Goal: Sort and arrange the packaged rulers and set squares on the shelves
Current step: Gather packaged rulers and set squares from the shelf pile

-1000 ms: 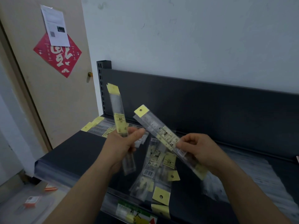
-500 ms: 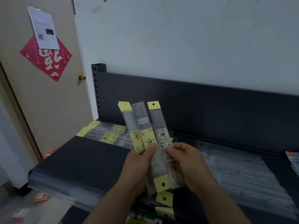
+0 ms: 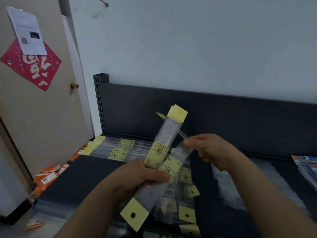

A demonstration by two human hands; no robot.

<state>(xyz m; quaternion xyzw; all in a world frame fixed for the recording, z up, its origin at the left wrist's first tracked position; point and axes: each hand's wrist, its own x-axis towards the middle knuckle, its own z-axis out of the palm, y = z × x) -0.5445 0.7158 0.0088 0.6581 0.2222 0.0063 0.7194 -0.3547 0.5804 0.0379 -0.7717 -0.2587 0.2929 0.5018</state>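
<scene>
Packaged rulers [image 3: 169, 134] fan out from the left hand [image 3: 137, 176], which grips them mid-length; the right hand [image 3: 212, 152] pinches 1 tilted ruler's upper end above the shelf [image 3: 85, 170].

Probably a stationery shop's stockroom: a dark metal shelf [image 3: 103, 169] stacked with packaged rulers [image 3: 120, 148], and orange packets [image 3: 49, 176] heaped at lower left.

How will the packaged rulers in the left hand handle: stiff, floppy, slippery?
The packaged rulers are likely stiff: they stick out straight beyond the left hand. Their glossy sleeves are probably slippery, as the bundle lies fanned out. They seem light, one hand holding several.
</scene>
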